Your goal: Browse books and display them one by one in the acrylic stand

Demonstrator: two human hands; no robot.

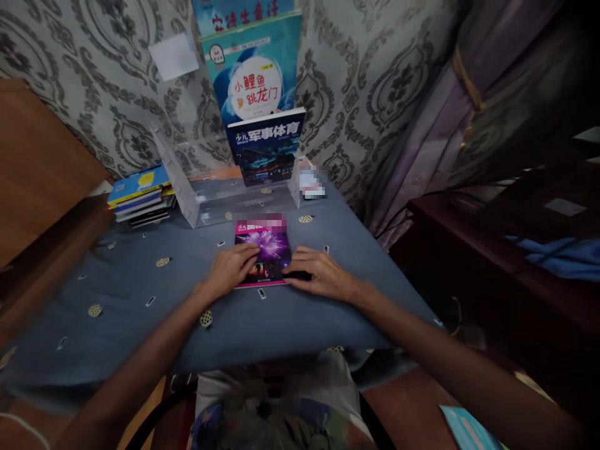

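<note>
A purple-and-pink book [265,240] with a bright starburst on its cover lies on the cloth-covered table in front of me. My left hand [234,265] rests on the left part of its cover, fingers stretched over it and thumb apart. At the lower right edge of the same book is my right hand [321,273], its thumb and curled fingers closing on that edge. A dark patch shows between this thumb and the fingers; whether it is shadow or an object I cannot tell.
Behind stands a clear acrylic rack [182,187] holding a dark blue book [267,147] in front of a teal book [255,69]. More books [140,195] are stacked at its left. A patterned cloth [126,262] covers the table; a curtain [422,137] hangs at the right.
</note>
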